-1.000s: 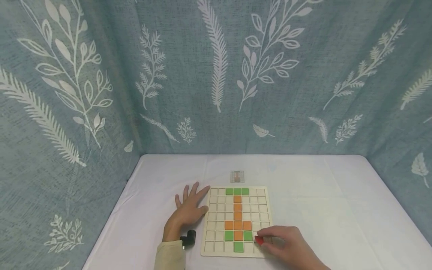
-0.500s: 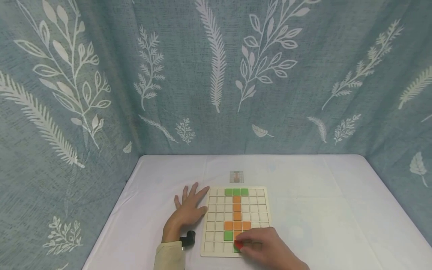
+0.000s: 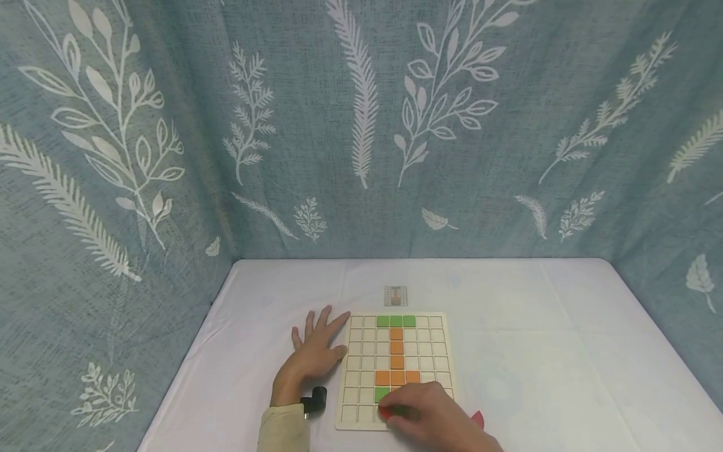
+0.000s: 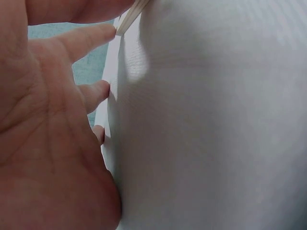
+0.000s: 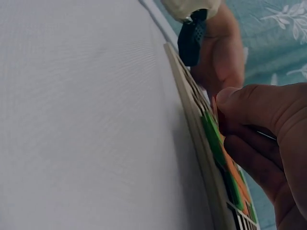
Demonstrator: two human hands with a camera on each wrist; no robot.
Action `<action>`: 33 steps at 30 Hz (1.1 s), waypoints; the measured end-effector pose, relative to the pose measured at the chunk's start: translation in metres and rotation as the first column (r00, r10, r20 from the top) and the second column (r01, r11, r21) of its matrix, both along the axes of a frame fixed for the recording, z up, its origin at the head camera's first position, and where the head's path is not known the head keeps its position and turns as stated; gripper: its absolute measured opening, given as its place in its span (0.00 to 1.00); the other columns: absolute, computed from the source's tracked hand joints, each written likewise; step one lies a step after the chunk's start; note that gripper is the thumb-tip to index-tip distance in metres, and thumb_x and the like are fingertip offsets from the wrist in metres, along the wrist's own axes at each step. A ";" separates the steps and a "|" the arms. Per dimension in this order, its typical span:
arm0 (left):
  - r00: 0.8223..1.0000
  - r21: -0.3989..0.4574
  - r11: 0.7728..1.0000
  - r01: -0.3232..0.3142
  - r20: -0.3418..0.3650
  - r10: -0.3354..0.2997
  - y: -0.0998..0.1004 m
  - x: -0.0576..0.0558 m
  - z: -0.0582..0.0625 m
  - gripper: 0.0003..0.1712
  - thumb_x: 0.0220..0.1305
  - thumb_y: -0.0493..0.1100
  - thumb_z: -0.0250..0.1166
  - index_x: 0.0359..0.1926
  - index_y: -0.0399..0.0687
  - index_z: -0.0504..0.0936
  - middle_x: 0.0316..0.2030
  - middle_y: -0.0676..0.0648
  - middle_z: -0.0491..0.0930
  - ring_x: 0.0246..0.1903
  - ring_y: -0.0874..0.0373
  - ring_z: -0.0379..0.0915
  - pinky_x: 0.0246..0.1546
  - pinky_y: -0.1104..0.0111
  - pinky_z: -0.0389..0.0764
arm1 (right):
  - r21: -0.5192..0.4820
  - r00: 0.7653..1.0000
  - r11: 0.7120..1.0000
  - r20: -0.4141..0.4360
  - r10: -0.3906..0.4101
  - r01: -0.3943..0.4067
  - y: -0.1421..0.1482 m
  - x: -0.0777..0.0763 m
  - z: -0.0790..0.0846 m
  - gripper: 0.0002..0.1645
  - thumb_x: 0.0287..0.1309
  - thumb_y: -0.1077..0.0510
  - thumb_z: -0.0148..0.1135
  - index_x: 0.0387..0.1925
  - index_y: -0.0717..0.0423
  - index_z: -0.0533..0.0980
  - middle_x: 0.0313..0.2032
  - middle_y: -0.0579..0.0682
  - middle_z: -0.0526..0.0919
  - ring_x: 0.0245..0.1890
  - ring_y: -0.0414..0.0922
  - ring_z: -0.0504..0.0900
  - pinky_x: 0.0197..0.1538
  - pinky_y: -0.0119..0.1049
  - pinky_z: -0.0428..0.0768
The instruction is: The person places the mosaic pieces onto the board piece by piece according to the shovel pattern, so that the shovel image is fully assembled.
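A pale wooden grid board [image 3: 355,362] lies on the table, set with green tiles [image 3: 396,321] and orange tiles [image 3: 397,347]. Over its lowest rows, my right hand [image 3: 426,411] pinches a small red tile [image 3: 386,413] between thumb and fingers, hiding the cells beneath. In the right wrist view, the thumb and fingertips sit right at the board's surface, close to a green tile [image 5: 213,136]. My left hand [image 3: 316,356] lies with fingers spread beside the board, its index fingertip at the far left corner and its thumb at the left edge.
A small pattern card [image 3: 396,296] lies just beyond the board. A black device [image 3: 319,400] is strapped at my left wrist. Beside my right wrist shows a small red shape [image 3: 478,419]. A white cloth [image 3: 542,351] covers the table, with a leaf-print curtain [image 3: 316,125] behind.
My right hand has moved left across the board's lower rows with the red tile, from the right edge to left of the middle column. The left hand stays in place.
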State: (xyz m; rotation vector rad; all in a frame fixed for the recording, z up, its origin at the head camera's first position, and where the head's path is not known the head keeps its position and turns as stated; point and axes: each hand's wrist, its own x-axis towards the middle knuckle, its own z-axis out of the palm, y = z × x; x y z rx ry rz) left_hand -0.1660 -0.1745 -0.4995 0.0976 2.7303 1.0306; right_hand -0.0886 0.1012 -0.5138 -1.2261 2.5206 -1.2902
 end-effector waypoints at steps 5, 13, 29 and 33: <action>1.000 0.004 1.000 0.000 -0.002 0.000 0.000 0.001 0.001 0.42 0.66 0.40 0.65 0.82 0.53 0.71 0.88 0.33 0.48 0.87 0.27 0.27 0.79 0.25 0.23 | 0.044 0.999 0.999 -0.045 0.004 -0.003 -0.002 0.001 0.001 0.13 0.68 0.63 0.74 0.52 0.51 0.90 0.47 0.39 0.93 0.46 0.29 0.87 0.55 0.29 0.89; 1.000 0.012 1.000 0.002 0.001 -0.002 -0.001 0.000 0.000 0.42 0.67 0.40 0.65 0.82 0.52 0.71 0.88 0.33 0.48 0.87 0.27 0.27 0.79 0.24 0.23 | 0.016 0.994 1.000 -0.113 0.007 -0.005 -0.006 0.001 -0.005 0.13 0.65 0.63 0.76 0.50 0.52 0.90 0.44 0.38 0.93 0.44 0.28 0.86 0.55 0.23 0.86; 1.000 0.020 1.000 -0.002 -0.009 0.002 0.000 0.002 0.003 0.42 0.65 0.40 0.66 0.82 0.52 0.72 0.87 0.32 0.48 0.87 0.26 0.28 0.78 0.24 0.23 | -0.018 0.979 1.000 -0.205 -0.007 0.003 -0.011 0.001 -0.009 0.12 0.62 0.64 0.79 0.46 0.52 0.90 0.43 0.40 0.93 0.43 0.30 0.87 0.54 0.18 0.83; 1.000 0.010 1.000 -0.003 -0.007 0.003 0.001 0.002 0.004 0.42 0.66 0.40 0.66 0.82 0.52 0.71 0.87 0.32 0.48 0.87 0.26 0.28 0.79 0.24 0.23 | -0.025 0.982 1.000 -0.189 0.000 -0.005 -0.011 0.001 -0.008 0.12 0.61 0.65 0.79 0.47 0.52 0.90 0.42 0.41 0.93 0.42 0.31 0.87 0.54 0.18 0.83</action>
